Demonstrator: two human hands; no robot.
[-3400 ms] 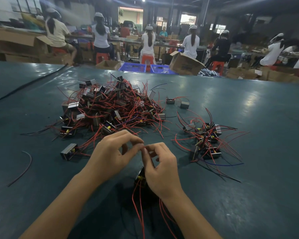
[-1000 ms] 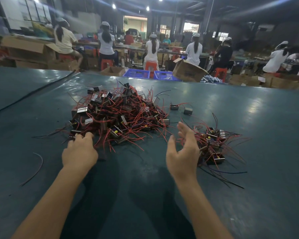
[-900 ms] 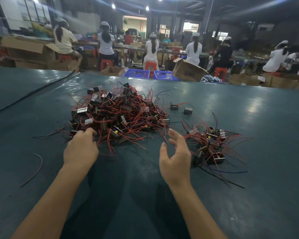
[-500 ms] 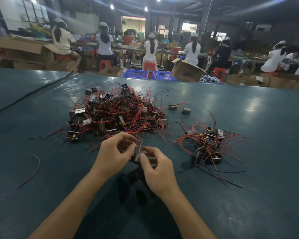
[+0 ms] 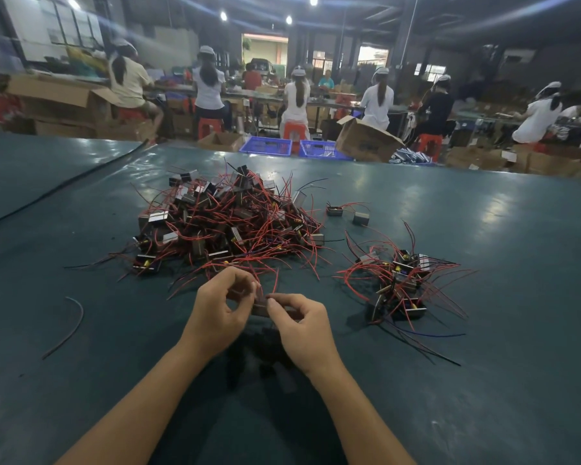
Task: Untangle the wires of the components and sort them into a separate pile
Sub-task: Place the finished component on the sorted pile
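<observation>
A big tangled heap of small block components with red wires (image 5: 228, 223) lies on the dark green table (image 5: 483, 380), ahead and to the left. A smaller separate pile (image 5: 399, 283) lies to the right. Between my hands, just above the table, is one component (image 5: 260, 305), mostly hidden by my fingers, with red wires rising from it. My left hand (image 5: 220, 313) pinches it and its wires from the left. My right hand (image 5: 304, 327) grips it from the right with thumb and fingers.
Two single components (image 5: 334, 210) (image 5: 360, 218) lie between the piles at the back. A loose dark wire (image 5: 69, 325) curves on the table at the left. Beyond the table's far edge are cardboard boxes, blue crates (image 5: 265, 146) and several seated people.
A second ago my hands were apart and open, the left at the big heap's edge. They have come together in front of me holding one component pulled from the heap.
</observation>
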